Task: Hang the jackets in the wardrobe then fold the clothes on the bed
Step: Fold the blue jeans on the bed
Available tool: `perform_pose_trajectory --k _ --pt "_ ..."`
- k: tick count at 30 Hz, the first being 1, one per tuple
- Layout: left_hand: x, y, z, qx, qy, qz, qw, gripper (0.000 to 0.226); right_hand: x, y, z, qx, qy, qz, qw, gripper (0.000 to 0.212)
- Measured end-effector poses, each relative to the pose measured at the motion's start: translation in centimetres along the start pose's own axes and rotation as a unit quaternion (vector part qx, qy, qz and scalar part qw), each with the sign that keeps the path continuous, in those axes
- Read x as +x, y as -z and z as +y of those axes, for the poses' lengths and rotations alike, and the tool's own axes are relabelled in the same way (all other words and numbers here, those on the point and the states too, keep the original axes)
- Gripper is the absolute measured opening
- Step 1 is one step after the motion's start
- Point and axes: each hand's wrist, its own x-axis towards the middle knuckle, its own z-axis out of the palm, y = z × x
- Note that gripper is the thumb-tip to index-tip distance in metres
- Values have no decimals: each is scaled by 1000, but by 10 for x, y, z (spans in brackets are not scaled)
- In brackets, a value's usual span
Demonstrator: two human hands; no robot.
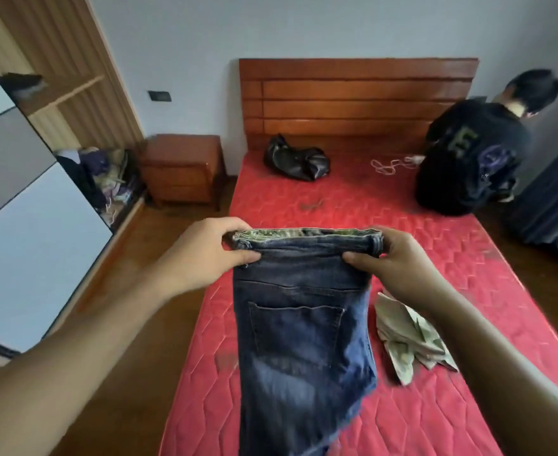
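Jeans (303,324) were held up by the waistband between both hands, above the near half of the bed (451,264). Left hand (202,255) pinched the waistband's left end, thumb on the near face of the denim and fingers curled over the top edge. Right hand (392,261) pinched the right end the same way, thumb in front and fingers wrapped behind at the belt loop. The waistband ran level between the two hands, with a greenish lining showing along its top edge. The back pocket faced the camera and the legs hung down out of the bottom of the frame, blurred at the lower part. Cannot tell whether the legs touched the mattress.

A pale green garment (409,340) lay crumpled on the red mattress just right of the jeans, below the right forearm and apart from both hands. A black crumpled item (295,161) sat near the headboard (356,100); cannot tell if it was a bag or a jacket. A white cord (392,164) lay to the right of it. A second person (468,159) in dark clothes sat on the far right edge of the bed, back to the camera. A wooden nightstand (182,166) stood left of the bed. The wardrobe (34,209) ran along the left wall, with a pile of clothes (109,179) in its open lower section.
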Motion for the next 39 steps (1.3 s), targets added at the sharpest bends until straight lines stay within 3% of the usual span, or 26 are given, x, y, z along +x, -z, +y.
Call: perform_pose_trajectory --k 3,6,9,12,18,20,22,25,27,30,33,36,39 --pt "6 -73 -57 44 66 -29 996 28 12 -39 85 -164 -69 -9 984 18" --pt "6 -144 -107 2 114 -71 991 27 9 -78 153 -243 -108 -40 963 25" --pt "2 -197 -148 -87 196 -87 973 24 7 -110 213 -170 -172 -68 968 17" --pt "22 -225 -180 -145 247 -71 955 26 26 -133 254 -86 -233 -72 966 29" --pt "197 -226 -248 -210 231 16 950 40 215 -156 293 -92 -160 -22 983 17" --pt "254 -222 -268 -245 224 82 940 64 273 -161 295 -100 -136 14 986 43" --pt "274 -241 -294 -257 242 109 929 72 295 -173 316 -99 -145 33 984 62" --pt "222 -323 -345 -187 297 43 935 60 248 -215 397 -102 -169 7 980 53" --pt "153 -385 -378 -174 364 -7 915 54 181 -244 463 -99 -239 -28 966 49" --pt "45 -456 -413 -197 454 -52 867 54 69 -273 534 -50 -399 -49 914 55" --pt "-42 -502 -436 -190 488 -93 847 54 -20 -292 575 41 -516 -54 854 41" --pt "-92 -530 -447 -159 497 -58 851 42 -73 -310 588 148 -571 -33 807 20" --pt "-111 -542 -437 -149 492 -1 858 34 -100 -327 581 191 -570 -52 798 10"
